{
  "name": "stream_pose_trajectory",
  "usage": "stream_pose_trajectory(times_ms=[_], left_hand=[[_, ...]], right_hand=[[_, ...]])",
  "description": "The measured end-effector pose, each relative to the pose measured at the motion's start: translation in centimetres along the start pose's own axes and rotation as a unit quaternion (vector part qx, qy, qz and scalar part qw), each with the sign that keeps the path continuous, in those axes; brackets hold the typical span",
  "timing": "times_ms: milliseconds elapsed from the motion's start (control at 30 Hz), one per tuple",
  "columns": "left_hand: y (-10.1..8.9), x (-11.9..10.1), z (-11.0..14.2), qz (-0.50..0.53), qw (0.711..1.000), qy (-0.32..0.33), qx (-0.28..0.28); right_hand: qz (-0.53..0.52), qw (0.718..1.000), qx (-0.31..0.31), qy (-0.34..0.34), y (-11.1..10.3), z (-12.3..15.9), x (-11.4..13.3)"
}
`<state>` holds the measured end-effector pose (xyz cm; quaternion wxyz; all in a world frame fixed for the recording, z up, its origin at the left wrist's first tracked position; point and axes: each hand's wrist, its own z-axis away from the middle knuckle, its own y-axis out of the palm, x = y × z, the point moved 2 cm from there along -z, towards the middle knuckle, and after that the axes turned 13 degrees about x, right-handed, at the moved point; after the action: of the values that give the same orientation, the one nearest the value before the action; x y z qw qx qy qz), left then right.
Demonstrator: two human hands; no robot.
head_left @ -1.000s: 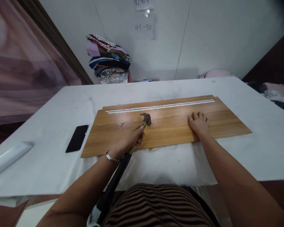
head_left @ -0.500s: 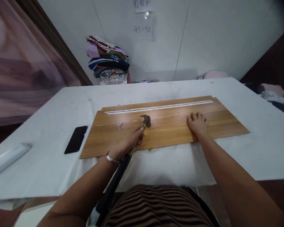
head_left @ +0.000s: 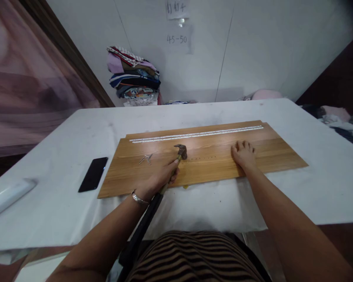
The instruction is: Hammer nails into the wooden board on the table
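On or just over the wood-grain board (head_left: 270, 150), L of ctr, is the head of the claw hammer (head_left: 182, 151); can't tell if they touch. L hand (head_left: 167, 174) has fingers wrapped tight round its shaft nr the head. R hand (head_left: 244, 155) lies palm down on the board, fingers slightly spread, gripping nothing. Between hands: 1 row of small dark dots (head_left: 204, 158). Loose nails (head_left: 148, 158) lie L of the hammer; 2 white strips (head_left: 197, 135) run along the far side. Board rests on a white-covered table (head_left: 323, 192), w/ black smartphone (head_left: 93, 174) nr its L edge. Behind: folded clothes (head_left: 135, 80), wall sign "45-50" (head_left: 177, 39).
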<state>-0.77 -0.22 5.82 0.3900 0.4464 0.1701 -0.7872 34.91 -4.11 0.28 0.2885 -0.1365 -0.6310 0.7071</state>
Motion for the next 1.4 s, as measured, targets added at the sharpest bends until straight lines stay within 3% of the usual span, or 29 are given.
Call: stream_pose_trajectory(times_ms=[933, 1133, 1400], left_hand=[[0.21, -0.80, 0.19, 0.021, 1.000, 0.017, 0.003], [0.33, -0.70, 0.38, -0.007, 1.000, -0.015, -0.012], [0.08, -0.86, 0.52, 0.032, 0.999, 0.012, 0.002]], right_hand=[[-0.002, 1.000, 0.001, 0.003, 0.19, -0.22, -0.14], [0.012, 1.000, 0.011, 0.005, -0.23, 0.09, 0.17], [0.015, 1.000, 0.008, 0.006, 0.06, -0.24, -0.10]])
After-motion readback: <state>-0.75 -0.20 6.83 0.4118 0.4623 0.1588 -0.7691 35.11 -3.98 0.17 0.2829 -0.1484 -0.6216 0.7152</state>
